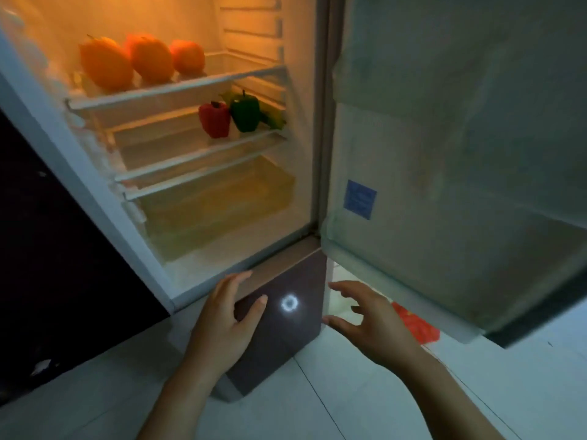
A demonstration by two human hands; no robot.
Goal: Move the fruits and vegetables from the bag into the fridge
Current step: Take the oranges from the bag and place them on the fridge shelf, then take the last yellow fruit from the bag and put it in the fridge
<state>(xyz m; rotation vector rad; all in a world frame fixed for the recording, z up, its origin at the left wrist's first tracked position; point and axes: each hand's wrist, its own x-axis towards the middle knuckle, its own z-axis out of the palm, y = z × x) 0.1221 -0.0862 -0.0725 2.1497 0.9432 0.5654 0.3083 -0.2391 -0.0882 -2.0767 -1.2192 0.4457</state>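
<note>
At the far left a dark cabinet front [47,233] stands against the fridge [95,198], whose lit upper compartment is open. On its top shelf three orange fruits [151,57] sit in a row. On the shelf below, further right, a red pepper [215,119] stands against a green pepper [245,112], with something yellow-green [273,119] behind them that I cannot identify. The clear drawer [222,198] underneath looks unfilled. Lower down, the left hand [227,315] hovers before the fridge's dark lower door [286,344], fingers straight and relaxed, grasping nothing; a ring of glare [289,302] shines near it. To its right the right hand [371,319] is stretched out, fingers spread and loosely bent, also empty. It points toward the red bag [416,325] on the pale floor [349,408], mostly hidden under the open fridge door [460,138]. The step in hand seems to be fetching the next item from that bag. It would go best with the right hand passing low under the door's bottom edge, the left holding the bag's mouth open, and one piece lifted at a time onto a bare stretch of shelf so nothing rolls. What remains in the bag cannot be seen. The only label is a blue sticker [360,200] on the door's inner face; its print is too blurred to read, and no brand shows
</note>
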